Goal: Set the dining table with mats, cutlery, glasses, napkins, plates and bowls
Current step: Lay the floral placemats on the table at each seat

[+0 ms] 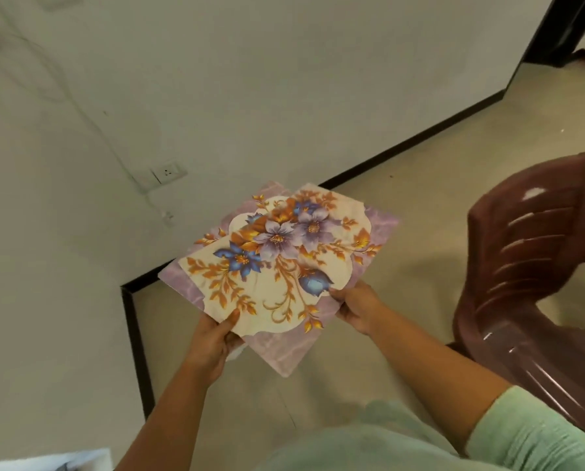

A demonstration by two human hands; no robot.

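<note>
I hold a small stack of floral mats point(277, 263) in front of me, above the floor. They are lilac-edged with a cream middle and purple, blue and orange flowers, and they lie fanned slightly askew on each other. My left hand point(213, 341) grips the near left corner, thumb on top. My right hand point(359, 307) grips the near right edge, thumb on the print. No dining table shows in this view.
A brown plastic chair point(536, 266) stands close on my right. A pale wall with a socket point(168, 171) and a black skirting point(403, 137) runs behind the mats. Beige floor tiles lie below. A white edge point(46, 462) shows at the bottom left.
</note>
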